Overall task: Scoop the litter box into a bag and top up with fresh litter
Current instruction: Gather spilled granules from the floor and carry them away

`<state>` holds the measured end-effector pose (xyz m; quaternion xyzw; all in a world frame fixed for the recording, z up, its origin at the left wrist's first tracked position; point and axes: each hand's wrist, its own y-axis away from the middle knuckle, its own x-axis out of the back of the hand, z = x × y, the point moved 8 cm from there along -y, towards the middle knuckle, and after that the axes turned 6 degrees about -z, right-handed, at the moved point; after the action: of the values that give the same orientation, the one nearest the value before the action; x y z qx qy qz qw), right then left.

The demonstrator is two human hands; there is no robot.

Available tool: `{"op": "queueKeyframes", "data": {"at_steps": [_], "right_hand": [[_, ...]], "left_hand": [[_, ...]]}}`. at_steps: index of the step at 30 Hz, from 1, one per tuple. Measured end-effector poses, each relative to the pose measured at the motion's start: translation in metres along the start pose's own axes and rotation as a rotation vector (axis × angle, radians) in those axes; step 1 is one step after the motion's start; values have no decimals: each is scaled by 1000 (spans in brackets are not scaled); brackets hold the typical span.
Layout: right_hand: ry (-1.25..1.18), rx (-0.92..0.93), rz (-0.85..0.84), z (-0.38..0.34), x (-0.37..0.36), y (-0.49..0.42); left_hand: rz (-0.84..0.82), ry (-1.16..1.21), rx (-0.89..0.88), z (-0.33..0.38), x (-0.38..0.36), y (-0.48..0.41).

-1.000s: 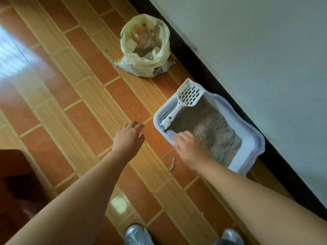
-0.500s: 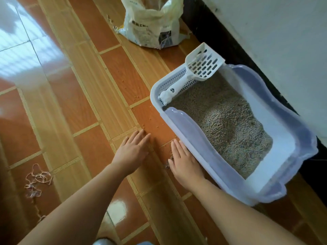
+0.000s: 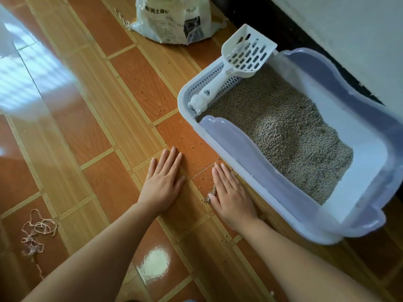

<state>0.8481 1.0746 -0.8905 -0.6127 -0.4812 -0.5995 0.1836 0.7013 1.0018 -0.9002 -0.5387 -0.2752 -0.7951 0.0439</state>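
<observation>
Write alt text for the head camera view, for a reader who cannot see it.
A person's left hand and right hand lie flat on a tiled floor beside a litter box, the right touching a pile of spilled litter. A white slotted scoop rests on the box's far end; a litter bag stands beyond.

Soft daylight, window glare on floor tiles [image 3: 32,83], wide-angle bending

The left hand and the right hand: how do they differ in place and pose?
The left hand lies apart from the litter box, while the right hand lies close beside its wall. A small heap of spilled litter sits against the right hand's thumb side; none touches the left hand. Both lie flat, palm down, on the floor, holding nothing.
</observation>
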Motion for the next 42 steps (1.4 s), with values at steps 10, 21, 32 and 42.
{"op": "queueKeyframes", "data": {"at_steps": [10, 21, 32, 42], "right_hand": [[-210, 21, 17, 4, -1, 13], [-212, -50, -46, 4, -2, 15], [-192, 76, -45, -12, -12, 29], [23, -57, 54, 1, -7, -2]], "left_hand": [[-2, -20, -11, 2, 3, 2], [-17, -18, -29, 0, 11, 4], [15, 22, 10, 5, 8, 6], [60, 36, -14, 3, 11, 7]]}}
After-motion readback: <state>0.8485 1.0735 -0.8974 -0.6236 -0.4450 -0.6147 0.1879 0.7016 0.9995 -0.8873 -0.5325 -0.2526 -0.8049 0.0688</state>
